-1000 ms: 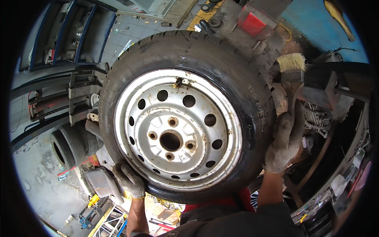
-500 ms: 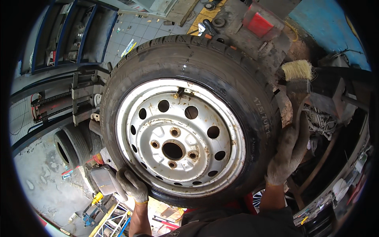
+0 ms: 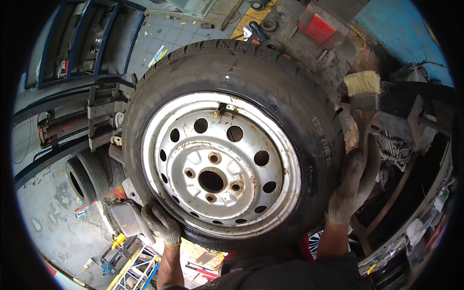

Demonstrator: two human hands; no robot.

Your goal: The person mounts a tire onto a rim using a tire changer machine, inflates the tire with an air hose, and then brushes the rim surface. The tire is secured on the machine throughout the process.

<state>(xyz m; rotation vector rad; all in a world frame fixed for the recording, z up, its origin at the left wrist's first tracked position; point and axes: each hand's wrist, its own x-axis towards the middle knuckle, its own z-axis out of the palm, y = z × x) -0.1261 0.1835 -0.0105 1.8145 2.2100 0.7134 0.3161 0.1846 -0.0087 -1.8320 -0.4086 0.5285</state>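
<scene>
A black tyre [image 3: 232, 65] on a silver steel rim [image 3: 208, 169] takes up the middle of the head view. Light rust marks the rim, and a valve stem [image 3: 218, 110] pokes out near its top. My left hand [image 3: 162, 223], in a dirty knitted glove, grips the tyre's lower left edge with curled fingers. In my gloved right hand [image 3: 352, 186] is a paint brush [image 3: 363, 92], its pale bristles pointing up and away from me. That hand also lies against the tyre's right side; some of its fingers are hard to make out.
Several used tyres [image 3: 86, 176] stand on the floor at the left, below a metal machine frame [image 3: 92, 116]. Farther back is a dark shelf rack [image 3: 82, 43]. A red object [image 3: 319, 28] lies beyond the wheel. At lower left stands a white and blue metal frame [image 3: 135, 270].
The wheel has tilted very slightly, its top edge a little higher in view. Both hands keep nearly the same places, and the brush stays in my right hand.
</scene>
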